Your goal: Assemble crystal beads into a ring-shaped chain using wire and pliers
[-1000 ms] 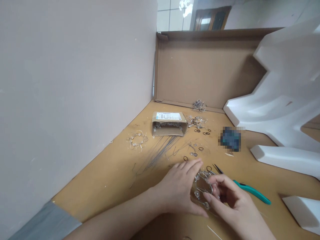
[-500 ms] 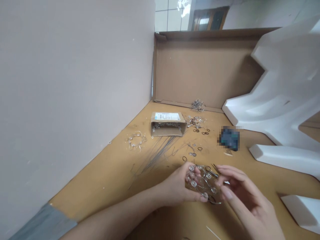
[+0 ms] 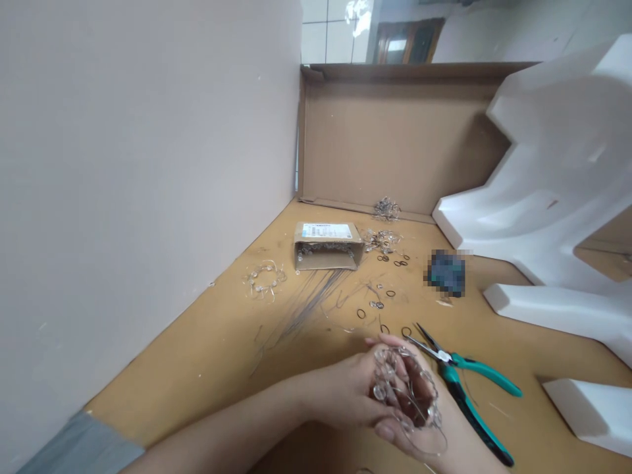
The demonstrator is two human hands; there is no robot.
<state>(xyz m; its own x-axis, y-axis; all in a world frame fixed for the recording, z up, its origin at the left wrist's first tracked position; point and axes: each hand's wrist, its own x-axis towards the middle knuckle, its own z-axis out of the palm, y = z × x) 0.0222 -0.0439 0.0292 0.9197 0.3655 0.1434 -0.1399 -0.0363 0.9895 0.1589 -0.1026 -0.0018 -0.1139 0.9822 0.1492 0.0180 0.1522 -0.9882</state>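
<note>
My left hand [image 3: 353, 392] and my right hand [image 3: 419, 421] are pressed together low in the view, both closed around a tangle of thin wire strung with clear beads [image 3: 402, 388]. The beaded wire piece sits between the fingers of both hands, a loop of it hanging below by the right palm. Green-handled needle-nose pliers [image 3: 461, 385] lie on the brown board just right of my hands, untouched.
A small cardboard box [image 3: 326, 245] of wire parts lies farther back, straight wires [image 3: 309, 303] fanning out before it. Dark rings [image 3: 375, 306], a beaded loop [image 3: 261, 278] and wire heaps [image 3: 388, 209] are scattered about. White foam blocks [image 3: 548, 197] stand right, a wall left.
My hands drew closer to me and closed together round the beaded wire piece. The right hand shifted left off the pliers, which now show in full.
</note>
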